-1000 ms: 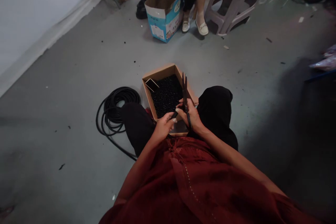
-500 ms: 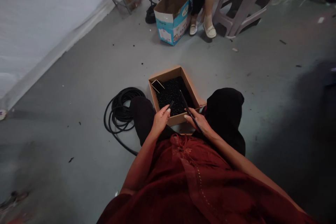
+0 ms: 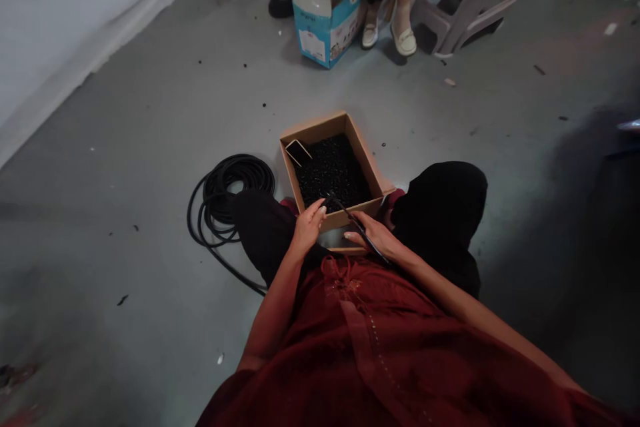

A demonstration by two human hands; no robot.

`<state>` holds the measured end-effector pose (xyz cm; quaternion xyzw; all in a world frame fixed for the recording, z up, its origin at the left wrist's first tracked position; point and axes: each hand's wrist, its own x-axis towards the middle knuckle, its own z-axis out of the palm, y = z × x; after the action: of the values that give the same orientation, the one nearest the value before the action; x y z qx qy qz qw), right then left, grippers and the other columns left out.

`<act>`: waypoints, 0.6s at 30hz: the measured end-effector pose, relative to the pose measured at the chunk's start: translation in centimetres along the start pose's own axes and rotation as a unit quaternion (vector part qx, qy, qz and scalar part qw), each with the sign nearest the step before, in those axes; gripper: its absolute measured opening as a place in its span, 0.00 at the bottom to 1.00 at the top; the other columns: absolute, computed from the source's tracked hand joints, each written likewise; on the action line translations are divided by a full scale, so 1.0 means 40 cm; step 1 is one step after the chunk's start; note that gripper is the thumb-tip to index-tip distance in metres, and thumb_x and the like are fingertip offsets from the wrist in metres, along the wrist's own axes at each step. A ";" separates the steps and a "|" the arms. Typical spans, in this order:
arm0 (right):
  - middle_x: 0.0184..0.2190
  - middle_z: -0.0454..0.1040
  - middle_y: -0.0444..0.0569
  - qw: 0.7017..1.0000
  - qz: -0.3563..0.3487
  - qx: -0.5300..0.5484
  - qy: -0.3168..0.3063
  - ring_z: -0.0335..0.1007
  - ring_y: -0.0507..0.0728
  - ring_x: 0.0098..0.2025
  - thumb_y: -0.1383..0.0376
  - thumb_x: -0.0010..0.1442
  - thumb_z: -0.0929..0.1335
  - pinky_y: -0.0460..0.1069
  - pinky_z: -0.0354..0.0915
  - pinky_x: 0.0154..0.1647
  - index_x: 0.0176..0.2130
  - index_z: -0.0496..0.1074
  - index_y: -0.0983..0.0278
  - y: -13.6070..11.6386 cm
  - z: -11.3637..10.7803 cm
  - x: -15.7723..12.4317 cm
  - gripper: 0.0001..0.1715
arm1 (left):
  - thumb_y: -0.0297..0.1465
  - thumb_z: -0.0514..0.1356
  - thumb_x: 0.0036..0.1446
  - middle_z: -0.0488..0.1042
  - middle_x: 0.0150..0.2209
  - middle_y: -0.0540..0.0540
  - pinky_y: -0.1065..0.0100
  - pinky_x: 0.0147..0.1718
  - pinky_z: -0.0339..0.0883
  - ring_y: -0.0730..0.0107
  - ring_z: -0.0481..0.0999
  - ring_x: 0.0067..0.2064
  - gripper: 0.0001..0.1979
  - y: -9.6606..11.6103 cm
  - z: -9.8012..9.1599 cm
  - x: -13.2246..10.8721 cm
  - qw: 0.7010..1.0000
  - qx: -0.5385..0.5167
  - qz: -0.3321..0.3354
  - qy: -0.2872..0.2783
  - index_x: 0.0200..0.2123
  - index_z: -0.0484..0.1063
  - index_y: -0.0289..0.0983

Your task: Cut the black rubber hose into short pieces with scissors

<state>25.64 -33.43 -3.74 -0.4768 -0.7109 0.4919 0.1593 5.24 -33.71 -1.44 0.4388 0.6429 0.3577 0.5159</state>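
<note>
Taking the brown cardboard box (image 3: pixel 365 153) as the clock's centre, your left hand (image 3: pixel 306 230) sits at 7 o'clock, pinching a short black piece (image 3: pixel 327 201) between thumb and fingertips. Your right hand (image 3: pixel 376 235), at 5 o'clock, is curled around dark metal scissors (image 3: pixel 351 217), just past the box's near edge. The box is open-topped with stiff, straight walls, and small black bits (image 3: pixel 333 173) make a grainy, faintly shiny layer inside. A flat, pale-edged rectangle (image 3: pixel 299 151) leans in its 10 o'clock corner. Between 8 and 9 o'clock, smooth black cable (image 3: pixel 217 203) lies in round loops, partly covered by your knee. A blue and white carton (image 3: pixel 313 27) at 12 o'clock is cut off by the upper edge.

Your palm and fingers hide much of the scissors' handles. You can't tell whether the blades touch the piece. The scissors' long axis runs slantwise, tips towards 10 to 11 o'clock, handles towards 4 to 5.
</note>
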 end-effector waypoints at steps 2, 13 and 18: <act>0.49 0.71 0.57 1.000 0.008 -0.014 -0.008 0.68 0.63 0.49 0.54 0.57 0.67 0.56 0.63 0.48 0.56 0.63 0.62 0.002 0.008 0.007 0.30 | 0.38 0.54 0.59 0.67 0.28 0.50 0.76 0.23 0.54 0.81 0.58 0.23 0.24 -0.014 0.001 0.001 1.000 -0.008 -0.009 -0.006 0.55 0.67 0.32; 0.49 0.70 0.58 0.999 0.013 -0.020 -0.025 0.68 0.63 0.49 0.52 0.58 0.65 0.55 0.63 0.48 0.56 0.62 0.66 0.000 0.005 0.015 0.31 | 0.40 0.53 0.60 0.69 0.30 0.49 0.75 0.24 0.55 0.80 0.60 0.24 0.24 -0.046 0.018 0.013 0.999 0.018 -0.004 -0.044 0.55 0.68 0.33; 0.48 0.70 0.58 0.999 0.004 -0.024 -0.024 0.68 0.62 0.48 0.51 0.58 0.66 0.54 0.63 0.48 0.56 0.62 0.65 0.019 0.005 0.019 0.32 | 0.39 0.53 0.60 0.70 0.30 0.48 0.74 0.26 0.57 0.79 0.61 0.25 0.24 -0.041 0.021 0.017 0.998 0.040 -0.010 -0.056 0.56 0.67 0.33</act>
<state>25.52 -32.84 -4.69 -0.4710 -0.7246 0.4864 0.1286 5.69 -33.68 -3.36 0.4718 0.6315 0.3012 0.5365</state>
